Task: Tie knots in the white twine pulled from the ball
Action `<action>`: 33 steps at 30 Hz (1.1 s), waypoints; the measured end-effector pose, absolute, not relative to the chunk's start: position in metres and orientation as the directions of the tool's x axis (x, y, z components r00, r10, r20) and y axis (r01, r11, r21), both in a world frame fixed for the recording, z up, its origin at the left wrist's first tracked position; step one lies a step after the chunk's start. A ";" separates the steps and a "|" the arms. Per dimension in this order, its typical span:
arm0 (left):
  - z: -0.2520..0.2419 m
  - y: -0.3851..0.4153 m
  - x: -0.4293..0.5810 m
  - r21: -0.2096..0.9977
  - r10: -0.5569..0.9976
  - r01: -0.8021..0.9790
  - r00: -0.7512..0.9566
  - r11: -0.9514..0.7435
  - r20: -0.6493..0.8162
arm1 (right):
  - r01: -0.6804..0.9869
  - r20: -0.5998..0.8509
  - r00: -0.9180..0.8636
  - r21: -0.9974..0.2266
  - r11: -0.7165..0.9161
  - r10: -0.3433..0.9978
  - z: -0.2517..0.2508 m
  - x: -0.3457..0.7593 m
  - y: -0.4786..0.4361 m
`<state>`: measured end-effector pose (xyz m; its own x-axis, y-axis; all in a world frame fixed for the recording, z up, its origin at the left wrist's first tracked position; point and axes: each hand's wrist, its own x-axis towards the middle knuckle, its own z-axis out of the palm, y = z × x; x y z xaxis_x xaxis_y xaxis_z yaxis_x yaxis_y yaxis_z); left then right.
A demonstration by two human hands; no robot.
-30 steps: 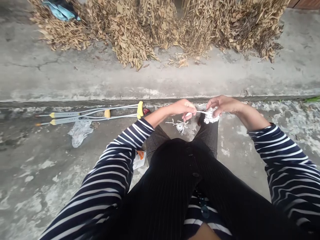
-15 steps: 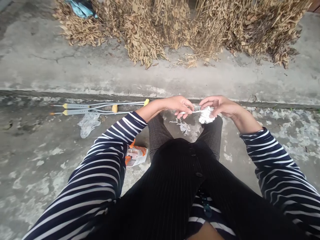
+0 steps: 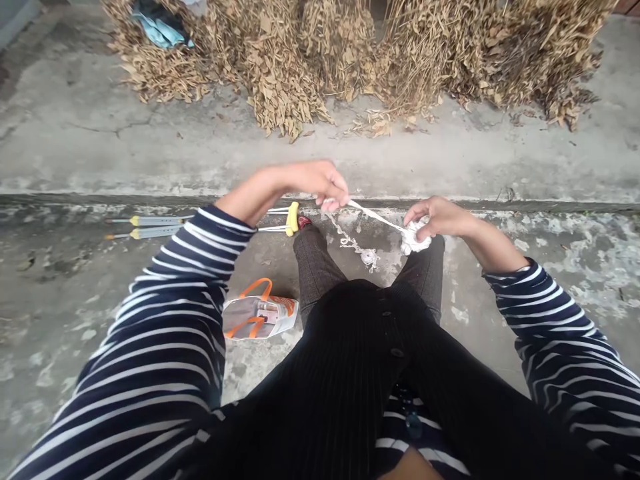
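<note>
I sit on a concrete floor with my knees ahead of me. My right hand point(image 3: 439, 217) is closed on a small white wad of crocheted thread point(image 3: 413, 240) above my right knee. My left hand point(image 3: 320, 181) is raised and pinched on a white strand point(image 3: 374, 215) that runs taut from it down to the wad. A looser length of white thread point(image 3: 356, 247) hangs from my left hand to a small white roll point(image 3: 371, 258) lying on the floor between my knees.
A pair of grey crutches with yellow pads point(image 3: 210, 223) lies on the floor at the left. A clear bag with orange handles point(image 3: 259, 313) sits by my left leg. Bundles of dry brown leaves point(image 3: 350, 60) line the raised concrete ledge point(image 3: 150, 193) ahead.
My left hand has lifted up and away to the left, drawing the strand out taut from the wad. My right hand stays near my right knee. The view has shifted slightly.
</note>
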<state>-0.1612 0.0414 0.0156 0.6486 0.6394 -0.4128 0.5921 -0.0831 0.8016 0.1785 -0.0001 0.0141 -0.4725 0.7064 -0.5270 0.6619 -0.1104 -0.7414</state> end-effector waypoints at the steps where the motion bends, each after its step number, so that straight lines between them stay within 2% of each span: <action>1: 0.021 0.055 -0.161 0.796 0.657 0.596 0.643 -0.106 -0.394 | 0.609 -0.535 -0.529 -0.780 -0.144 0.659 0.020 0.176 -0.003; 3: 0.022 0.075 -0.150 0.780 0.733 0.609 0.596 -0.147 -0.327 | 0.477 -0.514 -0.590 -0.844 -0.245 0.622 0.030 0.173 -0.008; 6: -0.003 0.072 -0.106 0.793 0.844 0.587 0.498 -0.161 -0.197 | 0.321 -0.471 -0.530 -0.881 -0.346 0.705 0.033 0.172 -0.010; 8: -0.030 0.047 -0.073 0.898 0.849 0.428 0.507 -0.101 -0.146 | 0.290 -0.476 -0.449 -0.878 -0.381 0.756 0.028 0.175 -0.010; 10: -0.055 0.015 -0.047 0.986 0.816 0.164 0.564 0.034 -0.123 | 0.300 -0.492 -0.378 -0.866 -0.399 0.784 0.022 0.179 -0.010; 12: -0.073 -0.013 -0.031 0.986 0.804 -0.045 0.585 0.162 -0.106 | 0.323 -0.503 -0.328 -0.855 -0.405 0.800 0.019 0.182 -0.010; 14: -0.083 -0.030 -0.026 0.966 0.820 -0.124 0.560 0.225 -0.119 | 0.346 -0.508 -0.295 -0.846 -0.405 0.809 0.019 0.184 -0.011; 17: -0.083 -0.040 -0.032 0.980 0.848 -0.033 0.506 0.198 -0.155 | 0.389 -0.504 -0.259 -0.835 -0.389 0.824 0.019 0.185 -0.011; 20: -0.069 -0.040 -0.048 0.985 0.873 0.164 0.472 0.052 -0.124 | 0.445 -0.487 -0.224 -0.822 -0.357 0.844 0.014 0.186 -0.011; 24: -0.038 -0.032 -0.067 0.929 0.793 0.353 0.596 -0.113 -0.130 | 0.526 -0.449 -0.213 -0.801 -0.286 0.868 0.004 0.186 -0.012; 29: -0.010 -0.007 -0.082 0.947 0.652 0.320 0.715 0.017 -0.253 | 0.537 -0.425 -0.361 -0.822 -0.187 0.830 0.004 0.180 -0.014; 33: -0.010 0.007 -0.087 0.956 0.610 0.255 0.737 0.147 -0.291 | 0.420 -0.308 -0.509 -0.904 -0.081 0.804 0.010 0.177 -0.018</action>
<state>-0.0871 0.0067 -0.0102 0.7374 0.6097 -0.2908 0.2553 0.1470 0.9556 0.1767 -0.0183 0.0105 -0.5092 0.8035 -0.3084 0.4203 -0.0805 -0.9038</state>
